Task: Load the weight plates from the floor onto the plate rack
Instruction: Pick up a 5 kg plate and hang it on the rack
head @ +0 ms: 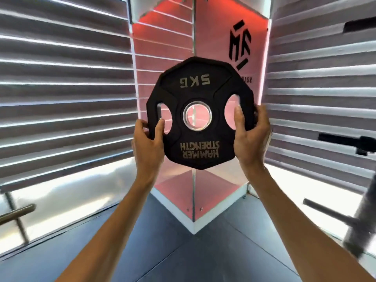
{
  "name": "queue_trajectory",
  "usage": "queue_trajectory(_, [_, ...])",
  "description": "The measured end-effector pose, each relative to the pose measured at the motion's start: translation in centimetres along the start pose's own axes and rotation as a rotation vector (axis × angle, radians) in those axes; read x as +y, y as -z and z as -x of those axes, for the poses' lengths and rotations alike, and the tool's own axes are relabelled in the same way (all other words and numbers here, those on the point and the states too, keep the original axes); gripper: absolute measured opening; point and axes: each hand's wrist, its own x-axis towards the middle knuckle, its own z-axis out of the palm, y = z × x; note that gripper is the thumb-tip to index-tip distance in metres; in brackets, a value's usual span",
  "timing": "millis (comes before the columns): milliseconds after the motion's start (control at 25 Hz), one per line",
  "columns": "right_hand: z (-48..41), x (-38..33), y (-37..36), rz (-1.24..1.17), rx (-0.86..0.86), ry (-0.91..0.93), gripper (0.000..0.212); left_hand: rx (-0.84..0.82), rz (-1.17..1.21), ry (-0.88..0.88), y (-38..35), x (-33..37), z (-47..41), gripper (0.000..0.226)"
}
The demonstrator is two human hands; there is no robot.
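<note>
Black rubber weight plate (198, 92), marked 5 KG and HAMMER STRENGTH, is held upright in the air, clear of the floor (183, 251). Its flat face is toward the camera and the lettering reads upside down. A steel ring (184, 117) lines the centre hole, with one grip opening on either side of it.

Left hand (148, 143) grips the plate's lower left edge, with the thumb across the front face beside the left opening and the fingers curled behind the rim. Right hand (251, 137) grips the lower right edge the same way, thumb beside the right opening.

Behind the plate stands the corner of a pink-lit panel (213, 37) bearing a black logo (240, 45). Slatted blinds (65, 88) cover the walls on both sides. A metal rail (16, 213) shows at the lower left. A dark bar (345, 142) projects at the right, blurred.
</note>
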Motion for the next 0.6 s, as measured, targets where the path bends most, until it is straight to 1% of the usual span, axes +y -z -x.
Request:
queue_trajectory(120, [-1.1, 6.9, -4.3, 0.114, -0.014, -0.016, 0.031, -0.088, 0.034, 0.03, -4.9, -7.1, -4.0, 0.03])
queue_trajectory(240, [-1.9, 13.9, -7.2, 0.178, -0.005, -0.047, 0.033, -0.186, 0.031, 0.028, -10.6, -14.2, -7.4, 0.032])
queue_trajectory(400, [-3.9, 24.8, -10.4, 0.249, 0.005, -0.076, 0.036, -0.285, 0.012, 0.065, -20.3, -23.2, -11.1, 0.023])
queue_trajectory(480, [-5.9, 30.0, -11.6, 0.26, 0.005, -0.109, 0.037, -0.336, 0.029, 0.104, -25.6, -26.8, -12.5, 0.025])
queue_trajectory(600, [-8.4, 36.7, -12.2, 0.32, 0.106, -0.169, 0.033, -0.436, 0.02, 0.141, -32.9, -30.6, -14.2, 0.029])
